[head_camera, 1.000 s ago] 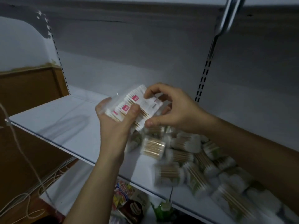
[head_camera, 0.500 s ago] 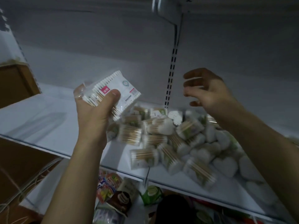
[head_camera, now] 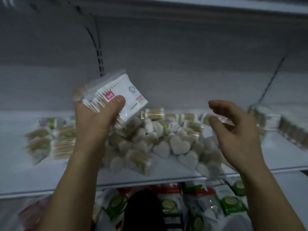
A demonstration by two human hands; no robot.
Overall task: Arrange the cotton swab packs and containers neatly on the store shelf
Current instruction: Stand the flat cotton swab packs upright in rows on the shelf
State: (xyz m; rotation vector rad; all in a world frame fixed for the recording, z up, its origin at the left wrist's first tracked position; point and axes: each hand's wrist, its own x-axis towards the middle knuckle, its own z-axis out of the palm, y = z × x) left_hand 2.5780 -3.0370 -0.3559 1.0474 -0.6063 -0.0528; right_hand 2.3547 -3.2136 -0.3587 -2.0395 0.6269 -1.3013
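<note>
Left hand [head_camera: 95, 122] raised in front of the shelf [head_camera: 166, 178], back of the hand toward me, gripping a flat cotton swab pack [head_camera: 128, 92]: thumb pressed on its front face, fingers curled behind it. The pack stands out above and to the right of that hand, tilted, clear of the shelf. It is a clear bag with a row of white swab tips along the upper edge, pale wooden sticks showing by the thumb, a white label with a small red square and a round greenish mark. More bags may be stacked behind it, count unclear. Right hand [head_camera: 236, 130] hovers well to the right at about the same height, fingers loosely bent, thumb apart from them, nothing in it. Below and between the two hands, a loose heap of heart-shaped containers [head_camera: 178, 145] lies on the shelf, whitish, blurred, tumbled over each other. Left of the left hand, wooden-stick swab packs [head_camera: 63, 144] lie flat in rough rows, some with green print. Beyond the right hand, further packs [head_camera: 270, 120] sit in a line toward the back. Under both forearms, green-and-white packets [head_camera: 231, 204] on the lower shelf. A slotted upright [head_camera: 100, 60] runs up the back panel above the left hand.
</note>
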